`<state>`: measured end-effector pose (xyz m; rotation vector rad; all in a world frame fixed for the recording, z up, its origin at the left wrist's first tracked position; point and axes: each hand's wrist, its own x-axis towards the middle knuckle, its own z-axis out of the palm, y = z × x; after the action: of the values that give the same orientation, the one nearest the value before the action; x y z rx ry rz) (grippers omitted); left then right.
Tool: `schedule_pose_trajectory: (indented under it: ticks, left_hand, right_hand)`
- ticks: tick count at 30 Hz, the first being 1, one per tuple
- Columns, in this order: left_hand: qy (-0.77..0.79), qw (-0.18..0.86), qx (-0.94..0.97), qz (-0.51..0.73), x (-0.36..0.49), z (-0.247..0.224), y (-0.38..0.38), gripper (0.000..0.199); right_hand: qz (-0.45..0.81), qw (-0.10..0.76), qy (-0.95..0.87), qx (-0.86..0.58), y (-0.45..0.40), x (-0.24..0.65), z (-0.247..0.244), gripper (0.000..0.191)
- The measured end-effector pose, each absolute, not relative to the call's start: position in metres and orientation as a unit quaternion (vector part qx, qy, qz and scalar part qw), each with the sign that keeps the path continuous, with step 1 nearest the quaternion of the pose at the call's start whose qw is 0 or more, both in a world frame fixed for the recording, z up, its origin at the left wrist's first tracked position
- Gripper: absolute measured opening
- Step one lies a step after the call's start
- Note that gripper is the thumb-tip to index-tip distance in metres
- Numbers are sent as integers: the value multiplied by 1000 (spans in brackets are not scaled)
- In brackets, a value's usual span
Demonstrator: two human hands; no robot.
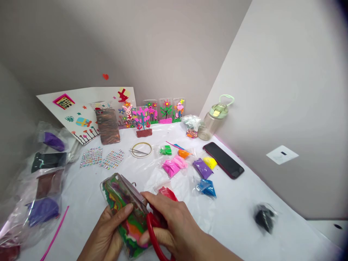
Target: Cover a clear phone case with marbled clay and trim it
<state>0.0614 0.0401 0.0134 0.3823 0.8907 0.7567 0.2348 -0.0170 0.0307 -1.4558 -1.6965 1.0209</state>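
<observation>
My left hand [111, 230] grips a clear phone case [132, 232] covered in swirled, multicoloured clay, its thumb lying across the face. The case is tilted, with its top pointing away from me. In my right hand [176, 217] is a pair of scissors with red handles [154, 235]. Their metal blades [133, 190] lie along the right edge of the case. Whether the blades touch the clay I cannot tell. Just beyond my right hand sits a bag of red clay [168, 193], partly hidden by the fingers.
Bags of pink clay [174, 165], purple clay [203, 168] and blue clay [206, 187] lie ahead, near a phone [224, 159]. A bottle [213, 119] stands at the back right. Decorated cases [144, 121] lean along the wall. Gem stickers [111, 158] and more bags [43, 210] occupy the left.
</observation>
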Motion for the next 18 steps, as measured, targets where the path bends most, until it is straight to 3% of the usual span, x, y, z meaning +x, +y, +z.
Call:
schedule_pose_trajectory:
  ticks: [8, 14, 18]
  left_hand:
    - [425, 810, 187, 358, 62, 11, 40, 51]
    - [415, 813, 198, 356, 61, 9, 41, 34]
    - [427, 806, 184, 366, 60, 10, 42, 50]
  right_hand:
    - [406, 335, -644, -555, -16, 234, 26, 28]
    - [409, 335, -639, -559, -16, 234, 32, 30]
    - [421, 330, -633, -559, -17, 236, 37, 41]
